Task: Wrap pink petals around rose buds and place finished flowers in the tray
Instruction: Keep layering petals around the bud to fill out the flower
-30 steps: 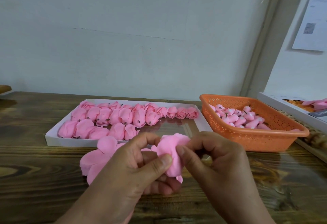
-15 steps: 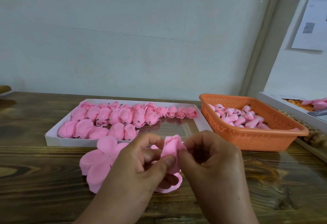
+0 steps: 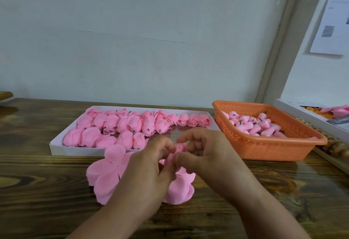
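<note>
Dark wood worktop (image 3: 37, 191) met a pale wall (image 3: 151, 40). White tray (image 3: 56, 147) at 11 o'clock, orange basket (image 3: 273, 150) at 2. Left grip (image 3: 151, 165) and right grip (image 3: 209, 155) both pinched the rose bud (image 3: 180, 147), hiding most of it.

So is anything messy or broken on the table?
Nothing looks broken or spilled. The finished pink roses lie in the white tray, small buds stay inside the orange basket, and loose flat pink petals lie by both hands.

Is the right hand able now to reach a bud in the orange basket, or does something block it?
Probably yes, once freed. The orange basket stands open-topped just right of the right hand, nothing between them. But that hand and the left hand pinch the flower being wrapped, so it must let go first.
</note>
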{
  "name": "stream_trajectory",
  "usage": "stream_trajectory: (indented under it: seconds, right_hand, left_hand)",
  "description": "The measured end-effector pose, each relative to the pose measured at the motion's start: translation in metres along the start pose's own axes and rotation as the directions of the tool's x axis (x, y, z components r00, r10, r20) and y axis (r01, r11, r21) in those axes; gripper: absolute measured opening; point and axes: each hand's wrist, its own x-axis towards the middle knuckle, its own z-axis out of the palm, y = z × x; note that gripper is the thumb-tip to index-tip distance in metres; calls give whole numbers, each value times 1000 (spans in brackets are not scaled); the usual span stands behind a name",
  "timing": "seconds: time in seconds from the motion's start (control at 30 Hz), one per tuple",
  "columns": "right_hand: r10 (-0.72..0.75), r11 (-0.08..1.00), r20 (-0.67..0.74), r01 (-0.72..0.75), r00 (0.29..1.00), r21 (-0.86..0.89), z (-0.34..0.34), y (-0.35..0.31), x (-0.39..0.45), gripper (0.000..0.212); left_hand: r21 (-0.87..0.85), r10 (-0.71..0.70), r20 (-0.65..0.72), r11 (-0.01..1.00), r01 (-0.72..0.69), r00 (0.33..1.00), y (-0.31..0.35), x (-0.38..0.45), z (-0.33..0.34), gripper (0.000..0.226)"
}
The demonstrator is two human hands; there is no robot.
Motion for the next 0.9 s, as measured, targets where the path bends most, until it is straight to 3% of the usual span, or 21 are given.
stream_trajectory:
  seconds: [0.07, 0.13, 0.23, 0.3, 0.37, 0.47, 0.7, 0.77, 0.83, 0.9]
  right_hand:
    - [-11, 998, -16, 10, 1000, -54, -2, 3, 10, 12]
    - [-8, 999, -18, 7, 1000, -50, -6, 8, 17, 21]
    - [-15, 990, 45, 9, 999, 139, -18, 11, 21, 23]
    - [-71, 967, 95, 45, 993, 250, -28, 14, 23, 19]
    - [-123, 936, 162, 60, 979, 348, -33, 16, 27, 14]
    - [-171, 894, 282, 28, 944, 447, -32, 19, 30, 18]
    - [-175, 854, 295, -5, 939, 520, -22, 31, 32, 17]
    - [-190, 846, 283, 11, 940, 532, -22, 32, 32, 16]
    - [-210, 831, 275, 24, 938, 556, -23, 32, 32, 19]
    - [-253, 805, 280, 41, 926, 591, -23, 30, 33, 21]
  left_hand:
    - [53, 26, 4, 998, -27, 1000, 1, 6, 2, 16]
    - [41, 1, 52, 999, -3, 999, 3, 11, -1, 18]
    - [29, -90, 208, 996, 86, 974, 5, 23, -19, 49]
    - [-10, -178, 328, 981, 192, 928, 3, 34, -34, 68]
    - [-200, -212, 496, 916, 348, 842, 2, 41, -40, 68]
    - [-440, -143, 641, 737, 513, 754, -3, 41, -33, 45]
    - [-551, -122, 677, 570, 609, 726, -9, 35, -16, 26]
    - [-581, -92, 702, 500, 643, 706, -8, 32, -13, 35]
    - [-588, 16, 771, 405, 701, 637, -8, 32, -11, 52]
    - [-567, 162, 817, 402, 719, 553, -6, 33, -8, 59]
